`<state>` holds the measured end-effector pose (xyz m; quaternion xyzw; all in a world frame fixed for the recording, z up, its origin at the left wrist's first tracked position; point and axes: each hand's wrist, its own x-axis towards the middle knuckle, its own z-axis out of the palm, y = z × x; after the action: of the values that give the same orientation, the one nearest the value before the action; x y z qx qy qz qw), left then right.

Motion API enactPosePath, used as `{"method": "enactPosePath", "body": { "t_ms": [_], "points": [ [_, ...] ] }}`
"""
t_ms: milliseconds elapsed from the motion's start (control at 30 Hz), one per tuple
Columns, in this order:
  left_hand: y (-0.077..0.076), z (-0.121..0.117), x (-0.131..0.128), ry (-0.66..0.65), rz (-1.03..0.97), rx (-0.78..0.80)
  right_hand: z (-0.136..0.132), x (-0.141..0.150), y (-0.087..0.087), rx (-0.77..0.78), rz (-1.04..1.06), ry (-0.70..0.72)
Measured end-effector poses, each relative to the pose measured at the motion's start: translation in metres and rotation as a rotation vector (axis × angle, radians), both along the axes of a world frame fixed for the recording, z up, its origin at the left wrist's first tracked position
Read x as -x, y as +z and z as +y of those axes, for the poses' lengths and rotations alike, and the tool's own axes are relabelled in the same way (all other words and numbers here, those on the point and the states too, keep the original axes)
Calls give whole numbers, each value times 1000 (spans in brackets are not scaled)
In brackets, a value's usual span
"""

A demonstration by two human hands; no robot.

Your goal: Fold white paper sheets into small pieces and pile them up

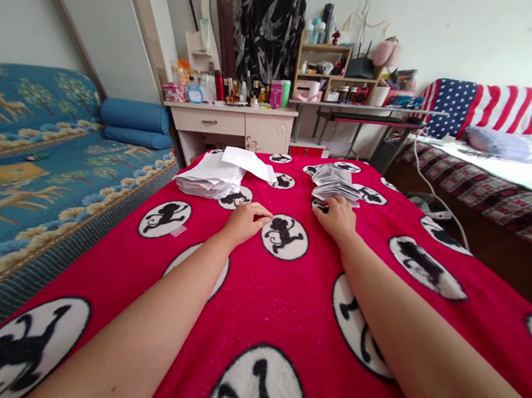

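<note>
My left hand rests low over the red cloth, its fingers pointing right with a small gap between them and the thumb; nothing shows in it. Behind it, to the left, lies a thick stack of white paper sheets, with one loose white sheet jutting out over its right side. My right hand is at the near edge of a pile of folded grey-white papers, thumb spread to the left. Its fingertips seem to touch the cloth or the lowest papers; a firm hold is not visible.
The red cloth with monkey patches covers the table. A small clear scrap lies left of my left hand. A blue patterned sofa stands left, a bed right. Behind are a cluttered dresser and a desk.
</note>
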<state>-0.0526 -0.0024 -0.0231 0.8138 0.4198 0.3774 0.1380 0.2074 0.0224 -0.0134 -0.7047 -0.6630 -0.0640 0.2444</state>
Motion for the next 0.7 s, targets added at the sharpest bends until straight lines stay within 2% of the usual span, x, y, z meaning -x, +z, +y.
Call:
{"method": "enactPosePath", "body": {
  "t_ms": [200,367,700],
  "points": [
    [0,0,0,-11,-9,7,14,-4,1,9,26,-50],
    [1,0,-1,-5,-38,13,21,-4,3,-10,-33,-68],
    [2,-1,-2,12,-32,33,45,-12,1,212,-89,-6]
  ]
}}
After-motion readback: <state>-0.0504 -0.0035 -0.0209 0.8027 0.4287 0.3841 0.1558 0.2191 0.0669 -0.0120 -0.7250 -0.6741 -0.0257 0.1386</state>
